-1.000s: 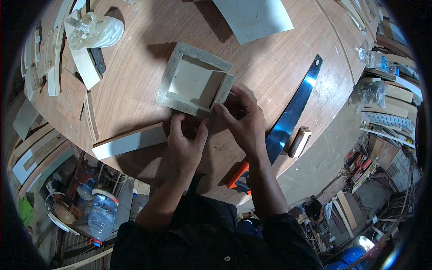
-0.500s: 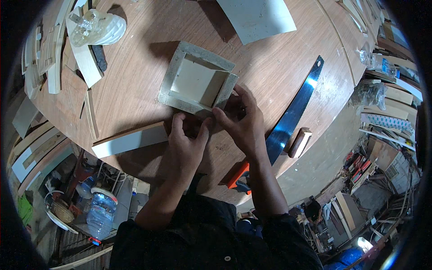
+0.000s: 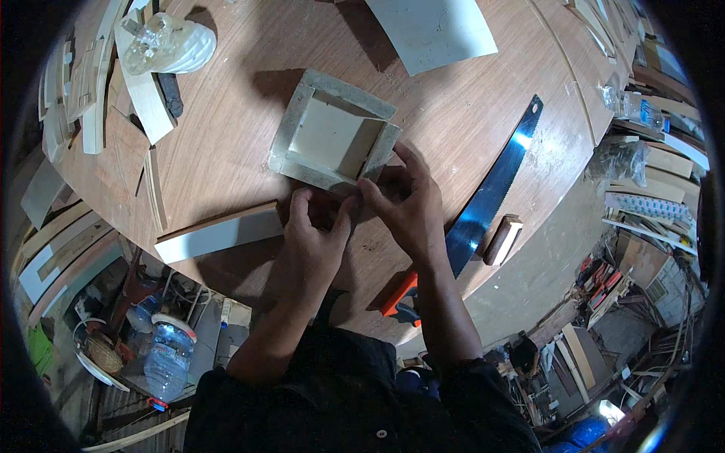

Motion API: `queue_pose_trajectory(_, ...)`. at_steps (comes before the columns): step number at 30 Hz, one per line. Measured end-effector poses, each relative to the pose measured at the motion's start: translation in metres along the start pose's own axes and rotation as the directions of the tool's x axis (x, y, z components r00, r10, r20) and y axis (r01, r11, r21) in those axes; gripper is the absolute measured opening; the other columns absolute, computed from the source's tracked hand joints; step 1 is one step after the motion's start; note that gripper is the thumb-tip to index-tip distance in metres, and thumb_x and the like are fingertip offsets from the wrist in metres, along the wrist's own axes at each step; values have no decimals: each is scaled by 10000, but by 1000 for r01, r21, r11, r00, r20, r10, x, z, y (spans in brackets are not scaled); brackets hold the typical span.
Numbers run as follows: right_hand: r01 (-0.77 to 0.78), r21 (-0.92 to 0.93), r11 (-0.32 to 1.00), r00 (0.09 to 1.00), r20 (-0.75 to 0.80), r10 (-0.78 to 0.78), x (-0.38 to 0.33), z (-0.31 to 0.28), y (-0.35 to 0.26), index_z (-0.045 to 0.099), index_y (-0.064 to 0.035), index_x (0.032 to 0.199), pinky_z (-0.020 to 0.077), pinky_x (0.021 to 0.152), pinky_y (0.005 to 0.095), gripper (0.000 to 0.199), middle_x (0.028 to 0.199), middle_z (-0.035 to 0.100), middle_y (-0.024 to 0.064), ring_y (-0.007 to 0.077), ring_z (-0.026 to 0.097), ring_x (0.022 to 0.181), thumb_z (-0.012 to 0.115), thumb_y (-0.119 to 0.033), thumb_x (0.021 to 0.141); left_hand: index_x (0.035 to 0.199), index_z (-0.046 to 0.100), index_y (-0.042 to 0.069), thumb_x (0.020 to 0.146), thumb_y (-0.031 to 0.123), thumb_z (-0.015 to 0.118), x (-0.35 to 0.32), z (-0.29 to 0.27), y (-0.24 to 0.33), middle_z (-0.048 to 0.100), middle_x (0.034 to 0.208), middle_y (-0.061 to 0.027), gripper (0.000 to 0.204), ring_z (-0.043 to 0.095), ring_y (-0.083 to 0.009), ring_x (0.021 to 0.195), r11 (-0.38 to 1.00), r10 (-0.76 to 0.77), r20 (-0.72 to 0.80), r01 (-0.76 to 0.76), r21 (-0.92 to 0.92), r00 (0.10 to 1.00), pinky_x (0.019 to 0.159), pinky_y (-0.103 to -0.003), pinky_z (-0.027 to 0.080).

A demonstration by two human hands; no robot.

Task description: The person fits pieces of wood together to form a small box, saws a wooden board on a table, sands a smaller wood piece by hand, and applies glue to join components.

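A small square open-topped box [image 3: 291,124] with thick grey wall edges and a pale bottom sits in front of me, turned slightly askew. My right hand [image 3: 410,202] grips its near right corner, the thumb on the near side and the fingers round the right wall. Along the near wall, my left hand [image 3: 316,230] is closed with bent fingers, its thumb close to the same corner; its fingertips are partly hidden under the box edge. To the left of that hand lies a white-faced wooden strip [image 3: 219,232]. A handsaw [image 3: 491,189] with an orange handle rests beyond my right forearm.
The brown wooden tabletop [image 3: 226,128] has a curved edge. A crumpled plastic bottle [image 3: 170,45] and wood strips [image 3: 140,94] lie at far left, a white sheet [image 3: 434,34] at the back. Near the right edge is a small wood block [image 3: 503,240]. A large water bottle [image 3: 169,355] stands below left.
The box and both hands hold almost the same place. The whole view has shifted very slightly; nothing has been let go or picked up.
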State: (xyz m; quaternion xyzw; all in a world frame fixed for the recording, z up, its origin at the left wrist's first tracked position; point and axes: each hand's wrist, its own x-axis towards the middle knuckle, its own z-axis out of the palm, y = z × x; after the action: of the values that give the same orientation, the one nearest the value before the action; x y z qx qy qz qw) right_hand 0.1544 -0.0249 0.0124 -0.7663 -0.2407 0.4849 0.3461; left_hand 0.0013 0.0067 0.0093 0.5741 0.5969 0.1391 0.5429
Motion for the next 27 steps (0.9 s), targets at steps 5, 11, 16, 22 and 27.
queue_pose_trajectory(5,5,-18,1000,1000,-9,-5,0,2,1,454,-23,1421,582,904,401,661,1105,705,214,290,714,1030,770,-166,858,1092,546,-13,888,208,772,-1,2,-1,706,934,-119,376,697,-192,817,1000,6,-44,-6,11,999,736,-333,551)
queue_pose_trajectory(11,1,51,999,1000,-12,0,-4,1,3,421,-7,1434,583,870,373,681,1032,708,194,255,712,999,766,-137,862,1097,535,-11,882,220,781,-2,0,1,695,908,-113,400,695,-188,781,998,17,-15,-17,-61,1000,698,-323,551)
queue_pose_trajectory(16,22,63,998,997,-69,-18,-25,-7,-7,440,3,1413,523,732,247,666,960,711,141,132,648,844,769,-125,849,1124,515,-11,879,226,786,-20,0,3,688,904,-113,435,691,-165,760,993,109,-42,-107,49,993,639,-296,544)
queue_pose_trajectory(22,40,86,996,991,-134,-29,-86,-24,-28,440,9,1393,449,650,200,670,896,685,86,63,537,758,782,-101,828,1176,544,-15,904,243,749,-49,-24,40,697,903,-117,427,691,-151,764,989,88,199,-62,-133,976,656,-287,548)
queue_pose_trajectory(27,154,289,945,957,-283,-69,-154,-31,-33,428,2,1250,391,541,201,575,807,602,54,51,489,650,797,-123,827,1020,694,-20,934,267,691,-85,-40,80,723,909,-120,299,708,-177,795,984,172,376,-147,-96,911,697,-296,557)
